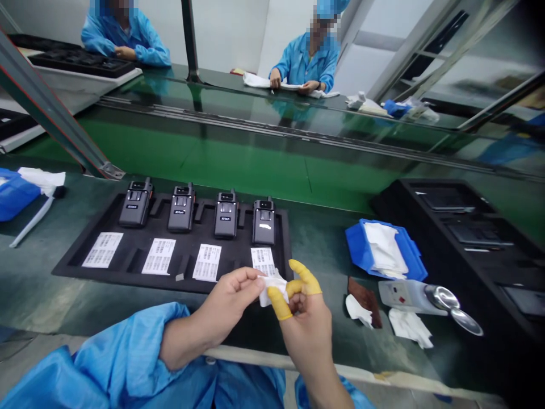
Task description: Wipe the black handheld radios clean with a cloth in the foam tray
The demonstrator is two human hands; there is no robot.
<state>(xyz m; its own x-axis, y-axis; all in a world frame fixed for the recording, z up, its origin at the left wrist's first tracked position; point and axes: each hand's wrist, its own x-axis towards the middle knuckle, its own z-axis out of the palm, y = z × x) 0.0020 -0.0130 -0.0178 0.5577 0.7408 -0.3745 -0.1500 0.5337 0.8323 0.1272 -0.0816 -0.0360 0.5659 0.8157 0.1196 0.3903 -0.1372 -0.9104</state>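
Note:
Between my two hands, near the table's front edge, is a small crumpled white wipe (276, 284). My left hand (233, 299) pinches its left side between thumb and fingers. Yellow finger cots cover the thumb and some fingers of my right hand (303, 301), whose thumb and a finger grip the wipe's right side. Just beyond my hands lies a black foam tray (138, 272). Several black walkie-talkies stand in a row in it, the nearest being the rightmost walkie-talkie (264, 218). White sheets of barcode labels (207, 262) lie below them, one partly hidden behind the wipe.
Right of my hands are a blue bin (357, 244) of white wipes, a brown cloth (369, 295), a bottle with a metal top (409, 296) and stacked black trays (409, 227). A blue bin (17, 199) and a brush (36, 218) lie left. Two co-workers sit across the bench.

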